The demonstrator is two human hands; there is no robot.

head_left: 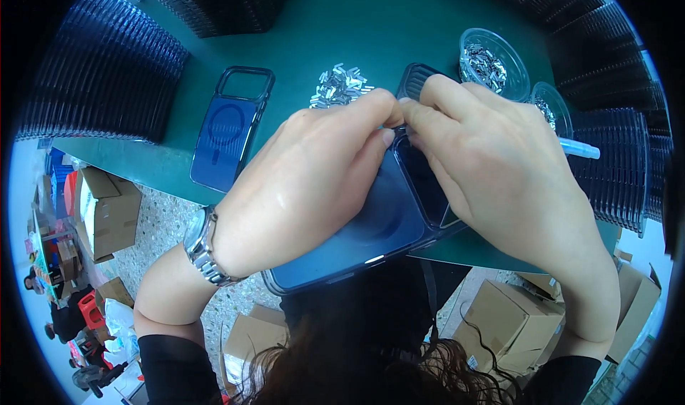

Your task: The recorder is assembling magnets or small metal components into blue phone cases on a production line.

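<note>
A blue translucent phone case (342,244) with a dark rim lies tilted under both hands, its camera cutout near my right hand. My left hand (307,173), a metal watch on its wrist, is closed with thumb and forefinger pinched at the case's far edge. My right hand (492,155) is closed too, its fingertips meeting the left ones at that edge. Whatever small thing sits between the right fingertips is hidden. A light blue stick-like object (579,148) shows beyond the right hand; whether it is held I cannot tell. Small metal pieces (339,86) are heaped just beyond the hands.
Another blue phone case (227,127) lies left on the green table (307,27). Tall stacks of dark trays (107,69) rise at left, back and right. Two clear tubs (524,66) (567,123) with metal pieces stand at right. Cardboard boxes (114,212) are on the floor.
</note>
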